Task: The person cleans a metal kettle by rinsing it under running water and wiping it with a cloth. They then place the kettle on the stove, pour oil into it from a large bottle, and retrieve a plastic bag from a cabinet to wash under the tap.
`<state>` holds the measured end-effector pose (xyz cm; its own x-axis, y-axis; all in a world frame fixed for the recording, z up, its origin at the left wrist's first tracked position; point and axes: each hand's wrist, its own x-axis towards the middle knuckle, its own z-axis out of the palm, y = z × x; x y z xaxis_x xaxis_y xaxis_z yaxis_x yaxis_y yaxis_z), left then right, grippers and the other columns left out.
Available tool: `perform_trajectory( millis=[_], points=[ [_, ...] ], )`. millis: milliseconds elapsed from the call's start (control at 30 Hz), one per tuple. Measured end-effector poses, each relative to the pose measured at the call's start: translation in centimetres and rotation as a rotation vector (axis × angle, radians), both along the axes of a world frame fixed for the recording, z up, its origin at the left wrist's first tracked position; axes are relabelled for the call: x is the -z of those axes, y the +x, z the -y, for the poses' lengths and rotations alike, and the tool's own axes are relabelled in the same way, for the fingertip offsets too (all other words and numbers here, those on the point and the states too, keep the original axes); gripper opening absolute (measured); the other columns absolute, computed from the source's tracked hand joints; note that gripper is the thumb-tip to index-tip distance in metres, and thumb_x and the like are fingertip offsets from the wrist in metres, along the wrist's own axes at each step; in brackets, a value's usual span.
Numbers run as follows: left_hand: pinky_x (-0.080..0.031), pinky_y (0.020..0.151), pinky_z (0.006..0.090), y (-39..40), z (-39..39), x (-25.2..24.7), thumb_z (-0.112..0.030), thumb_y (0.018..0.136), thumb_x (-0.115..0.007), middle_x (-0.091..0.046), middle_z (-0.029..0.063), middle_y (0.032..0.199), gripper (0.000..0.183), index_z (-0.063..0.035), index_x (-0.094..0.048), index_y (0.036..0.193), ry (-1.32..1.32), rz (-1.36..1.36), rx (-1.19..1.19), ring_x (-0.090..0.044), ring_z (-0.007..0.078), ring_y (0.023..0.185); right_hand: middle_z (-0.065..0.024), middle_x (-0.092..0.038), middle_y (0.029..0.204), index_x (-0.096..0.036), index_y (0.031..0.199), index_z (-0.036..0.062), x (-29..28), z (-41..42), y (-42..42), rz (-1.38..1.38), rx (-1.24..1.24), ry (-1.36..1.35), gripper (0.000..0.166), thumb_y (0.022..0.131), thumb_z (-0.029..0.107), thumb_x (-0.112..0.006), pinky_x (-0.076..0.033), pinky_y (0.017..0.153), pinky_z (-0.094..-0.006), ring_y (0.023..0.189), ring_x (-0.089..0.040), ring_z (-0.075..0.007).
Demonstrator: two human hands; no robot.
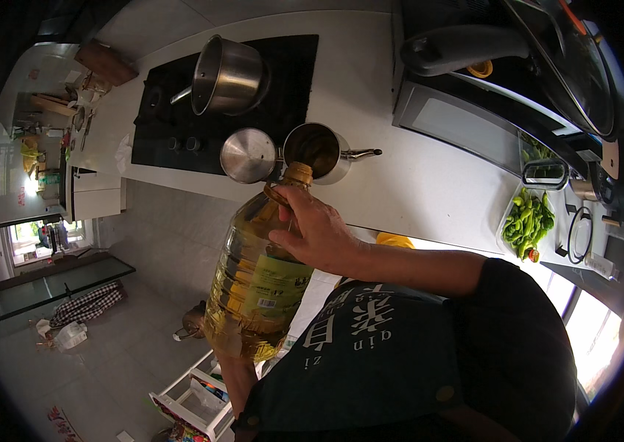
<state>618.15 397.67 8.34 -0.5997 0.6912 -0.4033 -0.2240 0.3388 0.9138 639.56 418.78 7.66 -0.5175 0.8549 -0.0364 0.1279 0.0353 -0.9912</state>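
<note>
A large clear plastic bottle of yellow oil [229, 276] is tilted, its neck at the rim of a small metal pot [339, 166]. My right hand [312, 226] grips the handle just below the bottle's neck. Behind the bottle's base is my left hand [237, 367], mostly hidden, with the wrist and forearm showing as it supports the bottle from below. The pot's round metal lid [248, 156] is swung back to the left. A thin spout or handle [366, 154] juts from the pot's right side. Its dark inside does not show how full it is.
A steel saucepan [234, 77] stands on the black glass hob [290, 61]. To the right, a tray of green peppers [530, 221] sits on the white counter [422, 193], near a microwave-like appliance [455, 127]. A frying pan's handle [466, 48] overhangs above. An open drawer [185, 395] is lower left.
</note>
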Motion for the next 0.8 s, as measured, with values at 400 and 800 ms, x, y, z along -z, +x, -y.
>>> perform_trajectory(
  millis=[400, 800],
  points=[
    [-0.053, 0.071, 0.0328, 1.0, -1.2, -0.9, -0.024, 0.085, -0.068, -0.063, 0.0128, 0.105, 0.042, 0.0051, -0.055, 0.113, 0.015, 0.086, -0.026, -0.063, 0.0212, 0.086, -0.0113, -0.052, 0.092, -0.039, 0.123, -0.0001, -0.1, -0.1, 0.0, 0.001, -0.002, -0.006, 0.053, 0.08, 0.016, -0.066, -0.045, 0.078, -0.0428, 0.086, -0.055, -0.0268],
    [-0.054, 0.073, 0.0345, 0.9, -1.3, -1.0, -0.022, 0.084, -0.069, -0.063, 0.0136, 0.106, 0.043, 0.005, -0.054, 0.115, 0.029, 0.16, -0.094, -0.063, 0.0222, 0.087, -0.0111, -0.052, 0.09, -0.04, 0.122, -0.0007, -0.1, -0.2, 0.0, -0.012, 0.003, -0.002, 0.052, 0.08, 0.015, -0.066, -0.046, 0.077, -0.0418, 0.085, -0.056, -0.0263]
  ],
)
